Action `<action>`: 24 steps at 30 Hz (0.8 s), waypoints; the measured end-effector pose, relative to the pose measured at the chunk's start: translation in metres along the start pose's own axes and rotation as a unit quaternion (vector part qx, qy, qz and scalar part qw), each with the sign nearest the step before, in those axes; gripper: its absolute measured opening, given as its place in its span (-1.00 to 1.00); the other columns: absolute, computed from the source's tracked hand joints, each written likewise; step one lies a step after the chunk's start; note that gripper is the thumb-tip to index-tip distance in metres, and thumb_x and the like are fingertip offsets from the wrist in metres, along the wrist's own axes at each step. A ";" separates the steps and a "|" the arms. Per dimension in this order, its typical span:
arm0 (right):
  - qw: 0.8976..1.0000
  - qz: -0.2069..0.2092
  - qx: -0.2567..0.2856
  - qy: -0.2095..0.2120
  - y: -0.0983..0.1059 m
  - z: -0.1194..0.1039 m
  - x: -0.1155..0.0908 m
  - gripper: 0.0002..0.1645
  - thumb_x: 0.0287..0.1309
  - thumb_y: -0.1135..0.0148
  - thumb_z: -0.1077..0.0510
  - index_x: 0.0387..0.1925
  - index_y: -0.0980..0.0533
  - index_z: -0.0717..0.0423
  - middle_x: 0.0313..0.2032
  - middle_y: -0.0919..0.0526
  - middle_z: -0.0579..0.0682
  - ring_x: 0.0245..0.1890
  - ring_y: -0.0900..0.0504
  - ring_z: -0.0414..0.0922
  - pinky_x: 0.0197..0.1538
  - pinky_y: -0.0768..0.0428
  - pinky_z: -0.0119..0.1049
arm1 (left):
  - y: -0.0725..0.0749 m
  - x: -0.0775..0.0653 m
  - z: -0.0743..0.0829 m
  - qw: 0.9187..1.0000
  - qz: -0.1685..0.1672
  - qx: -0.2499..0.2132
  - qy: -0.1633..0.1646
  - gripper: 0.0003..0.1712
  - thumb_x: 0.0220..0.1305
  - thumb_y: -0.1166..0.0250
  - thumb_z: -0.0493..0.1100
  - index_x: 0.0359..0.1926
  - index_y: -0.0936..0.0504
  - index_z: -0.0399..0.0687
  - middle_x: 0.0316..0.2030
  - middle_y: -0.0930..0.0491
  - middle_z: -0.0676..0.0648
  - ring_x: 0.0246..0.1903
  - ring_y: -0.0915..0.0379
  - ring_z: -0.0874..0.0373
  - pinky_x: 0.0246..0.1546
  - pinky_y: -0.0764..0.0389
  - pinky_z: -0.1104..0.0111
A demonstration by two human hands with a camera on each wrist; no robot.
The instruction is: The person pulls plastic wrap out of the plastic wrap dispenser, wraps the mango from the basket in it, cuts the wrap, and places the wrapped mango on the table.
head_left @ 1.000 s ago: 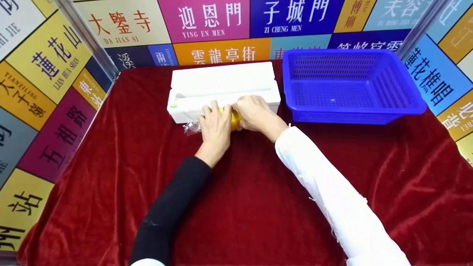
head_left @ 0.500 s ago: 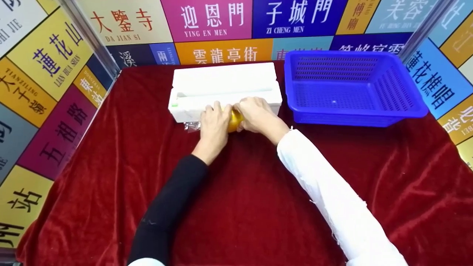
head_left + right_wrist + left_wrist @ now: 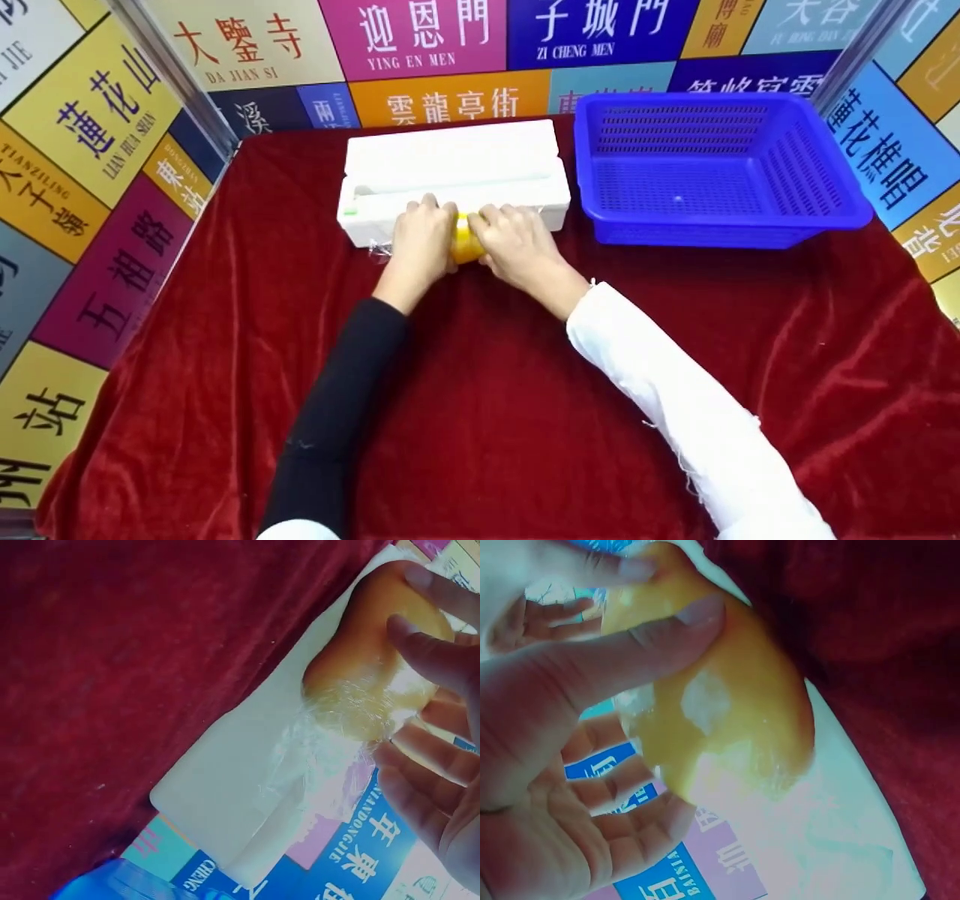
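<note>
Both hands hold a smooth, rounded yellow fruit [image 3: 466, 238] at the front side of a white box [image 3: 450, 156]. My left hand [image 3: 421, 238] grips its left side; in the left wrist view the thumb lies across the yellow skin [image 3: 772, 697]. From the right, my right hand [image 3: 517, 244] grips it, thumb and a finger on the fruit [image 3: 367, 637] in the right wrist view. Clear, crinkled plastic film [image 3: 349, 709] clings to the fruit's lower end and spreads toward the box. A scrap of film also shows beside the left hand. The fruit's far side is hidden.
A blue plastic basket [image 3: 690, 236] stands right of the white box, close to it. Red velvet cloth [image 3: 525, 420] covers the table, with folds at both sides. Panels with Chinese lettering [image 3: 424, 37] rise behind and along the sides.
The left hand has shifted slightly left and turned, and the right hand has come a little nearer. More of the fruit's middle shows between them; less film shows at the left.
</note>
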State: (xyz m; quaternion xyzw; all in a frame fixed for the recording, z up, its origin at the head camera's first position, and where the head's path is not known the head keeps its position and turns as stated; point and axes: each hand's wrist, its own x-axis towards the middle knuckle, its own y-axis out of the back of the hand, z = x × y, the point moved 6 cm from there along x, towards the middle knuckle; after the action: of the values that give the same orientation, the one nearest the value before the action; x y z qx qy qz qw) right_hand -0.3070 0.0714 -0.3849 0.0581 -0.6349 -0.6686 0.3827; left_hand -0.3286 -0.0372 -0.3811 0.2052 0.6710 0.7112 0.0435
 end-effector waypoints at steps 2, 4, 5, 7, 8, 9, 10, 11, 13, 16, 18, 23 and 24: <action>1.000 -0.017 -0.014 0.000 -0.001 -0.002 0.000 -0.32 -0.09 -0.60 0.00 0.05 -0.55 0.20 -0.15 -0.67 0.13 -0.29 -0.68 0.08 -0.28 -0.67 -0.08 | 0.001 0.002 -0.003 1.000 -0.016 -0.017 -0.002 -0.23 -0.40 -0.76 -0.09 -0.09 -0.63 -0.25 -0.15 -0.60 -0.30 -0.17 -0.58 -0.25 -0.13 -0.66 0.00; 0.999 -0.037 -0.021 -0.002 -0.003 -0.003 0.000 -0.25 -0.11 -0.61 0.01 0.11 -0.53 0.22 -0.14 -0.65 0.15 -0.26 -0.67 0.09 -0.25 -0.67 -0.08 | 0.002 0.004 -0.005 0.999 -0.028 -0.033 -0.004 -0.23 -0.40 -0.76 -0.07 -0.07 -0.67 -0.23 -0.15 -0.60 -0.30 -0.16 -0.59 -0.25 -0.08 -0.65 -0.01; 0.999 -0.046 -0.022 -0.002 -0.003 -0.003 0.001 -0.23 -0.12 -0.61 0.01 0.13 -0.53 0.23 -0.14 -0.64 0.15 -0.26 -0.67 0.09 -0.24 -0.68 -0.08 | 0.001 0.004 -0.006 0.999 -0.032 -0.040 -0.004 -0.23 -0.39 -0.76 -0.06 -0.05 -0.68 -0.21 -0.15 -0.60 -0.29 -0.15 -0.59 -0.24 -0.07 -0.64 -0.01; 0.998 -0.056 -0.023 -0.003 -0.004 -0.004 0.002 -0.20 -0.13 -0.62 0.02 0.15 -0.52 0.25 -0.14 -0.62 0.16 -0.26 -0.66 0.09 -0.24 -0.67 -0.08 | 0.001 0.004 -0.009 0.998 -0.037 -0.053 -0.002 -0.21 -0.38 -0.76 -0.06 -0.01 -0.70 -0.18 -0.15 -0.61 -0.28 -0.13 -0.59 -0.23 -0.04 -0.63 -0.01; 0.998 -0.059 -0.024 -0.003 -0.005 -0.004 0.002 -0.19 -0.13 -0.62 0.02 0.15 -0.52 0.26 -0.14 -0.62 0.16 -0.27 -0.65 0.09 -0.24 -0.67 -0.09 | 0.001 0.004 -0.010 0.998 -0.037 -0.057 -0.001 -0.21 -0.38 -0.76 -0.06 0.00 -0.70 -0.17 -0.15 -0.61 -0.27 -0.13 -0.59 -0.23 -0.03 -0.63 -0.01; 0.998 -0.059 -0.024 -0.002 -0.005 -0.005 0.003 -0.19 -0.14 -0.62 0.02 0.16 -0.52 0.26 -0.14 -0.61 0.16 -0.27 -0.65 0.09 -0.25 -0.67 -0.09 | 0.000 0.004 -0.012 0.997 -0.037 -0.060 0.001 -0.20 -0.39 -0.76 -0.06 0.00 -0.70 -0.17 -0.15 -0.61 -0.27 -0.13 -0.59 -0.23 -0.04 -0.63 -0.01; 0.998 -0.057 -0.025 -0.002 -0.005 -0.004 0.004 -0.18 -0.15 -0.63 0.03 0.16 -0.52 0.26 -0.14 -0.61 0.16 -0.27 -0.64 0.09 -0.25 -0.67 -0.10 | 0.000 0.005 -0.012 0.997 -0.036 -0.063 0.000 -0.20 -0.38 -0.75 -0.06 0.01 -0.68 -0.18 -0.15 -0.61 -0.27 -0.13 -0.59 -0.23 -0.04 -0.63 -0.01; 0.998 -0.055 -0.025 -0.003 -0.005 -0.004 0.004 -0.17 -0.15 -0.63 0.03 0.16 -0.52 0.26 -0.14 -0.61 0.16 -0.27 -0.64 0.09 -0.24 -0.67 -0.10 | 0.001 0.005 -0.013 0.997 -0.033 -0.066 0.000 -0.19 -0.38 -0.75 -0.06 0.00 -0.67 -0.20 -0.15 -0.62 -0.28 -0.14 -0.59 -0.24 -0.05 -0.63 -0.02; 0.998 -0.049 -0.026 -0.004 -0.006 -0.004 0.005 -0.17 -0.16 -0.63 0.04 0.17 -0.52 0.26 -0.13 -0.61 0.17 -0.27 -0.64 0.09 -0.23 -0.67 -0.09 | 0.001 0.005 -0.014 0.997 -0.032 -0.073 -0.003 -0.18 -0.38 -0.75 -0.06 -0.02 -0.62 -0.24 -0.16 -0.62 -0.28 -0.16 -0.59 -0.25 -0.07 -0.64 -0.03; 0.999 -0.043 -0.029 -0.006 -0.009 -0.004 0.005 -0.14 -0.18 -0.65 0.04 0.18 -0.52 0.27 -0.12 -0.62 0.18 -0.27 -0.64 0.08 -0.21 -0.68 -0.09 | 0.000 0.006 -0.015 0.996 -0.036 -0.082 -0.006 -0.18 -0.37 -0.74 -0.03 -0.04 -0.57 -0.25 -0.16 -0.63 -0.29 -0.17 -0.60 -0.25 -0.07 -0.63 -0.04; 0.998 -0.046 -0.029 -0.006 -0.011 -0.004 0.005 -0.12 -0.19 -0.66 0.03 0.19 -0.51 0.29 -0.13 -0.62 0.18 -0.27 -0.64 0.08 -0.20 -0.69 -0.10 | -0.001 0.005 -0.017 0.995 -0.045 -0.091 -0.003 -0.17 -0.36 -0.74 -0.02 -0.04 -0.57 -0.25 -0.16 -0.64 -0.28 -0.16 -0.59 -0.24 -0.05 -0.62 -0.03; 0.997 -0.066 -0.028 -0.009 -0.016 -0.005 0.006 -0.10 -0.19 -0.66 0.00 0.17 -0.49 0.30 -0.15 -0.61 0.18 -0.27 -0.63 0.07 -0.23 -0.69 -0.10 | -0.004 0.005 -0.022 0.990 -0.081 -0.114 0.008 -0.13 -0.30 -0.72 0.01 0.07 -0.58 -0.23 -0.08 -0.67 -0.27 -0.08 -0.59 -0.23 0.04 -0.58 0.01; 0.997 -0.068 -0.030 -0.009 -0.017 -0.005 0.007 -0.11 -0.18 -0.66 0.00 0.17 -0.49 0.30 -0.15 -0.61 0.17 -0.27 -0.64 0.07 -0.24 -0.69 -0.10 | -0.005 0.005 -0.022 0.989 -0.086 -0.118 0.008 -0.13 -0.28 -0.71 0.01 0.09 -0.57 -0.23 -0.06 -0.67 -0.27 -0.07 -0.59 -0.23 0.06 -0.58 0.01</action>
State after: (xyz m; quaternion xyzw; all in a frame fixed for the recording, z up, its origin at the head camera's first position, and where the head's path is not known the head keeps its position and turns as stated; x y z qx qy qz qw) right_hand -0.3161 0.0616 -0.3980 0.0839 -0.6124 -0.7124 0.3324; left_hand -0.3415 -0.0558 -0.3848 0.1340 0.5977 0.7808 0.1231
